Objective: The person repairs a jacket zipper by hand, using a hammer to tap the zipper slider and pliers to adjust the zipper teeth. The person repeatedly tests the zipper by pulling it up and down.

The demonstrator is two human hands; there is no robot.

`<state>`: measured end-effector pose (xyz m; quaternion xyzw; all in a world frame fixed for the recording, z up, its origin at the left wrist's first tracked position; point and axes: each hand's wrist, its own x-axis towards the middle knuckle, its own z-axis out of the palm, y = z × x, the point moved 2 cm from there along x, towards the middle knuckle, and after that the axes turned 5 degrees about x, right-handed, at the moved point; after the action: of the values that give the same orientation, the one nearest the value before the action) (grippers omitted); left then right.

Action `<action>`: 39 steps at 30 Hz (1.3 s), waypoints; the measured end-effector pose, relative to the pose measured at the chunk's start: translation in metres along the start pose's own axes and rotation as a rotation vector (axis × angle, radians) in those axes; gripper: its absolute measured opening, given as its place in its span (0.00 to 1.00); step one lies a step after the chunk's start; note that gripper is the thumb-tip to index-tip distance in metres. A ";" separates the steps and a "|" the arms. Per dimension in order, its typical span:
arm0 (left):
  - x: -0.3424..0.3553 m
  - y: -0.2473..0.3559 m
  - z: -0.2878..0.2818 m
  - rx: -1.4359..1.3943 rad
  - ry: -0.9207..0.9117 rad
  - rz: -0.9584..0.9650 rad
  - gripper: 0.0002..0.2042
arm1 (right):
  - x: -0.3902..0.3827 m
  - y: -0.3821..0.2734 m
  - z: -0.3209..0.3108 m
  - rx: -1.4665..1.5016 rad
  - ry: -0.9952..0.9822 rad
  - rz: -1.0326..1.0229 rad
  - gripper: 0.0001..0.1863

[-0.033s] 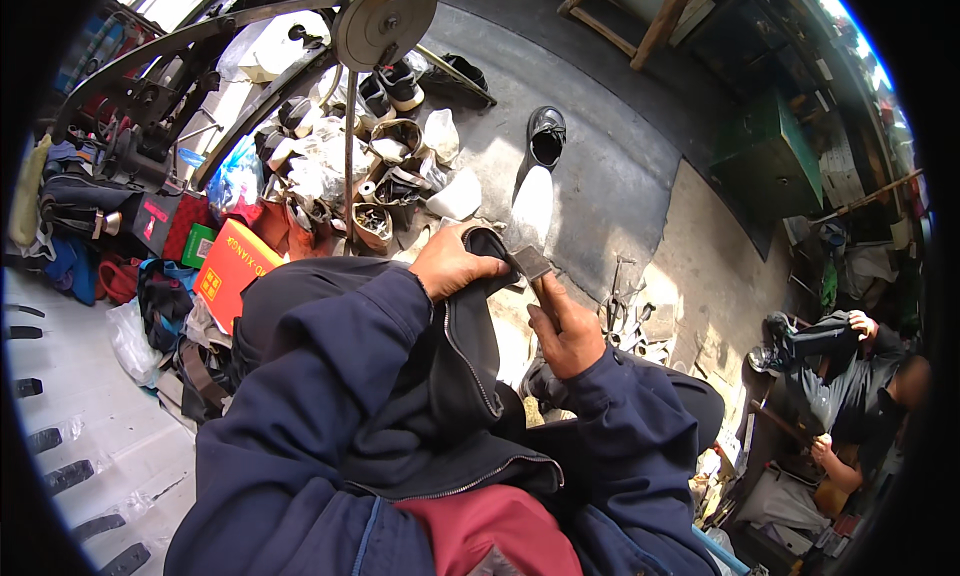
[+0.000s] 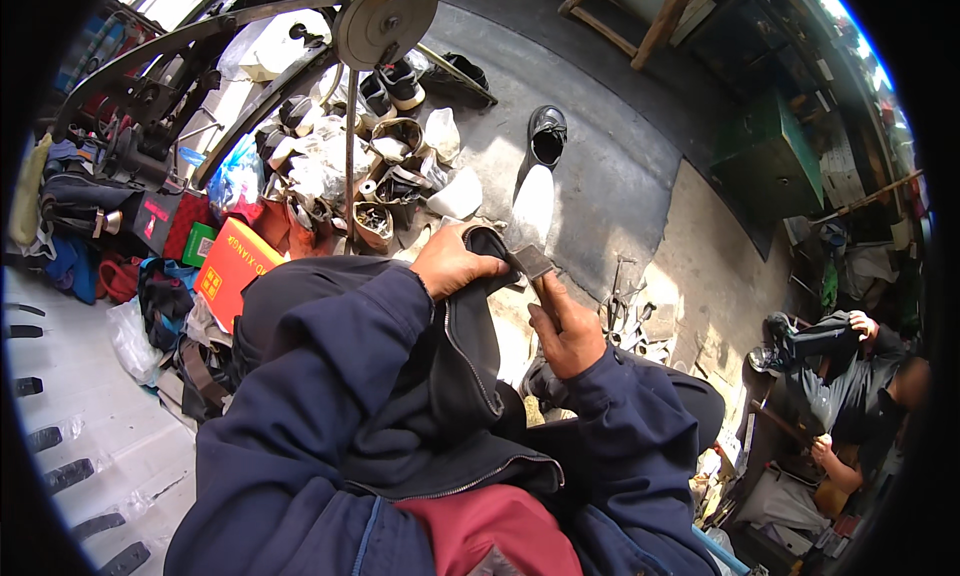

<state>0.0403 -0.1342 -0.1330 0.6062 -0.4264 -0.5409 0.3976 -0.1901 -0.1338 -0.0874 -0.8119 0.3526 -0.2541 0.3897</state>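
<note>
A black garment with a long metal zipper [image 2: 465,361] lies across my lap. My left hand [image 2: 453,264] grips its upper end, thumb over the folded edge. Just to the right, my right hand [image 2: 565,326] is closed on a small flat grey metal tool [image 2: 530,262], whose squarish end meets that edge. Beyond my hands a black shoe [image 2: 546,136] stands on the floor mat, with a white elongated shape [image 2: 532,203] below it.
A black iron machine with a wheel [image 2: 385,24] stands upper left among piled shoes and bags [image 2: 320,156]. An orange box [image 2: 235,271] is beside my left leg. A co-worker [image 2: 835,406] sits at right holding a grey bag, below a green cabinet [image 2: 770,166].
</note>
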 end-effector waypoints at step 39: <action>-0.002 -0.017 0.009 -0.321 0.056 -0.129 0.19 | -0.010 -0.009 0.001 0.050 0.040 0.017 0.34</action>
<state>0.0329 -0.1276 -0.1491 0.5758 -0.2834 -0.6095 0.4654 -0.1921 -0.1222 -0.0823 -0.7939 0.3606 -0.2755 0.4048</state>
